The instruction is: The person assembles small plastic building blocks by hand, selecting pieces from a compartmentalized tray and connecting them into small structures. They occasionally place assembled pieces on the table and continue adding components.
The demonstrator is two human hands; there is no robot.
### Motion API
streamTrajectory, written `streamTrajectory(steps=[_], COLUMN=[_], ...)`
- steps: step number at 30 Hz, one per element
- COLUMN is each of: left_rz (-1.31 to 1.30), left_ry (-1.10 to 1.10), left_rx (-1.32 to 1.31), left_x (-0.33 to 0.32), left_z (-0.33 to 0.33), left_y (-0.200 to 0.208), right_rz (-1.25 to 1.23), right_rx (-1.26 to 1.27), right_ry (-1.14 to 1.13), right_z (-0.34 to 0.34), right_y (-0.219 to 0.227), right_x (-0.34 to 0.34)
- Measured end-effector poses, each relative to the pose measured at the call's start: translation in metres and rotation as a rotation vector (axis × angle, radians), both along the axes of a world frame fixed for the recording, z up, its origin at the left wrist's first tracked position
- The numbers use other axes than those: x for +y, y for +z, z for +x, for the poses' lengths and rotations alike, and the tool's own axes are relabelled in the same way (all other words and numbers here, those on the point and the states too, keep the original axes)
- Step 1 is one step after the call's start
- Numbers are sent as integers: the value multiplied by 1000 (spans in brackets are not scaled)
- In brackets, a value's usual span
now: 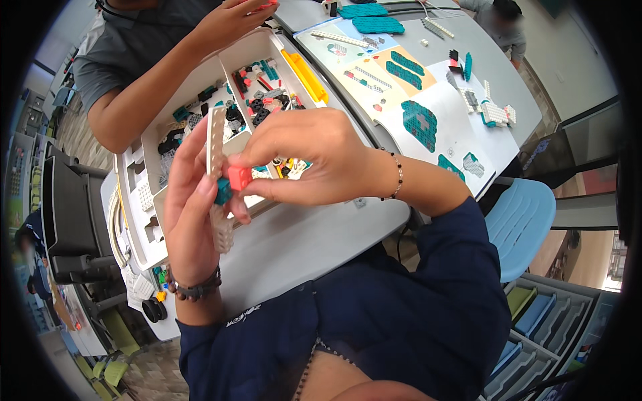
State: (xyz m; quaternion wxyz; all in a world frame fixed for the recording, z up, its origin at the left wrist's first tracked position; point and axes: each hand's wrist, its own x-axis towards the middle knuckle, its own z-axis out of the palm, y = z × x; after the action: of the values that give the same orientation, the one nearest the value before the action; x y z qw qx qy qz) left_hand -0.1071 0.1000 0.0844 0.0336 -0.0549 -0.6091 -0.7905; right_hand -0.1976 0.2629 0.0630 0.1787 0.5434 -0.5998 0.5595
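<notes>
Long white plastic beam (pixel 216 144) pinched by left hand (pixel 190 224), red plastic brick (pixel 239 178) pinched by right hand (pixel 321 154), grey tabletop edge (pixel 358 242) mid-frame

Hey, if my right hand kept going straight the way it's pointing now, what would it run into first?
Likely the pale beam or small teal piece at your left hand, just past the red brick your right hand pinches. Depth is unclear; they may already touch.
</notes>
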Motion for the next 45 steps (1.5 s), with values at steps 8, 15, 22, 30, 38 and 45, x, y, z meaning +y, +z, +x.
streamTrajectory(steps=[8,15,22,30,38,45], left_rz=[-108,-175,-62,27,-239,-505], left_ry=[35,-31,-109,-75,153,305], left_rx=[-9,15,89,140,323,450], left_x=[10,5,4,5,9,10], left_z=[-11,-6,-8,-5,-6,1], left_y=[-5,-7,-14,-19,-29,-23], right_rz=[15,-41,12,97,205,291], right_rx=[2,28,170,407,571,674], right_ry=[-36,-47,-237,-321,-451,-499], right_z=[0,1,3,5,13,26], right_y=[-4,-3,2,11,11,12], right_x=[5,-2,2,7,8,11])
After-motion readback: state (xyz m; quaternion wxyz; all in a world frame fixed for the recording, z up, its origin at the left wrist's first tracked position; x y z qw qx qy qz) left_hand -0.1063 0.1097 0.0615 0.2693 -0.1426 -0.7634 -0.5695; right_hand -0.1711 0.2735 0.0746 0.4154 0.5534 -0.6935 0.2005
